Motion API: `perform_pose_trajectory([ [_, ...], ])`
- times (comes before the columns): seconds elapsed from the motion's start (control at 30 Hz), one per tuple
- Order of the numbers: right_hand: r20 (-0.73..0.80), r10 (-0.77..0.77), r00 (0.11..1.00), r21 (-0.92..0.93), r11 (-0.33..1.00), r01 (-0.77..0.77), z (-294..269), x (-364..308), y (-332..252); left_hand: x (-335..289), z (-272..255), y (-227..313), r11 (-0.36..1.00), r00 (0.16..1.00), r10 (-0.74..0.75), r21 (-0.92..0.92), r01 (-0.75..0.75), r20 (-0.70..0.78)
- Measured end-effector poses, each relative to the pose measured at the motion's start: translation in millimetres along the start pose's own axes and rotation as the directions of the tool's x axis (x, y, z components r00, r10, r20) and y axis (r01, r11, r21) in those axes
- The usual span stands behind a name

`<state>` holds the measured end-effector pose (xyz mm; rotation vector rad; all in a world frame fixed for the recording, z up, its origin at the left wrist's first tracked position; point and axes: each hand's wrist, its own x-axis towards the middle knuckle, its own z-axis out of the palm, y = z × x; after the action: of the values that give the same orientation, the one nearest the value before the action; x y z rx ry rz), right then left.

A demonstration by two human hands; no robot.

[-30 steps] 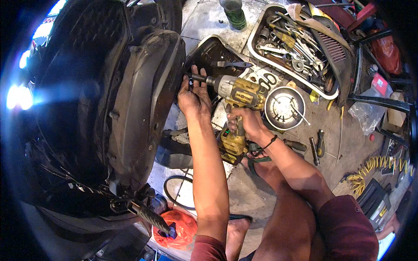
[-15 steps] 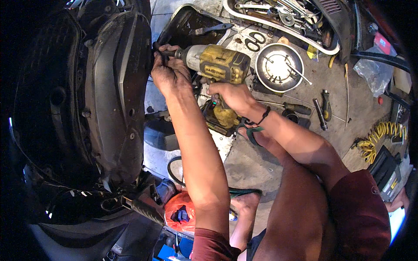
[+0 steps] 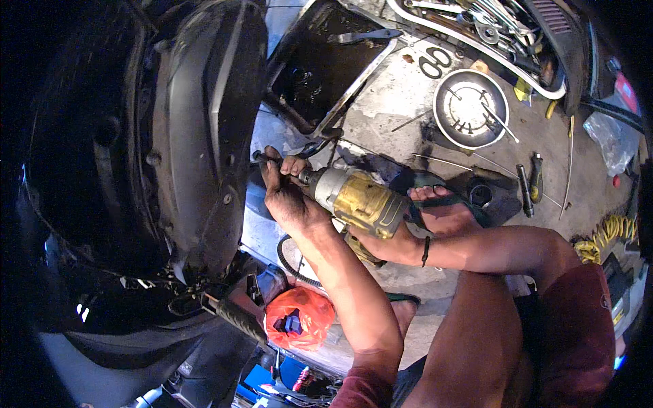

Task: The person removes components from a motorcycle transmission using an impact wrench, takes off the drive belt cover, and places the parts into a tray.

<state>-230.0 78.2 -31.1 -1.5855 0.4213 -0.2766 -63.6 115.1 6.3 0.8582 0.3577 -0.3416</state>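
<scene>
My right hand (image 3: 393,243) grips the handle of a worn yellow and grey cordless impact driver (image 3: 364,204). The driver's nose points left and slightly up. At that nose, my left hand (image 3: 289,200) is closed with its fingers bent round the driver's front end. A small dark cylindrical piece (image 3: 258,156) pokes out at the fingertips; its exact kind is hard to see. Just left of this hand stands the dark body panel (image 3: 204,122) of a motor scooter, apart from the driver.
Beyond my hands lies a black oily pan (image 3: 309,75) with a brush (image 3: 364,36) across it. To the right are a round metal dish (image 3: 471,109), a screwdriver (image 3: 536,178), a tool tray (image 3: 496,34) and a coiled yellow hose (image 3: 605,238). An orange bag (image 3: 299,318) sits nearer.
Both hands and the driver have come nearer to me and away from the scooter panel. The view has shifted too, and more of the black pan shows.
</scene>
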Motion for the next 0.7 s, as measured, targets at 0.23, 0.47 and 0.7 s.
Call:
perform_pose_trajectory([
  [0.23,0.050,-0.159,0.986,-0.175,0.971,0.166,17.7,-0.6,10.3,4.9,-7.4,12.4,1.000,0.999,-0.007,0.013,0.007,0.034],
  [0.47,0.089,-0.122,0.988,-0.115,0.985,0.132,14.3,4.0,12.2,3.2,-18.4,13.2,0.997,0.984,-0.037,-0.061,0.048,0.173],
  [0.7,0.133,-0.285,0.949,-0.186,0.934,0.306,16.5,6.5,25.2,3.4,-32.7,21.0,0.999,0.965,-0.051,0.017,0.048,0.259],
])
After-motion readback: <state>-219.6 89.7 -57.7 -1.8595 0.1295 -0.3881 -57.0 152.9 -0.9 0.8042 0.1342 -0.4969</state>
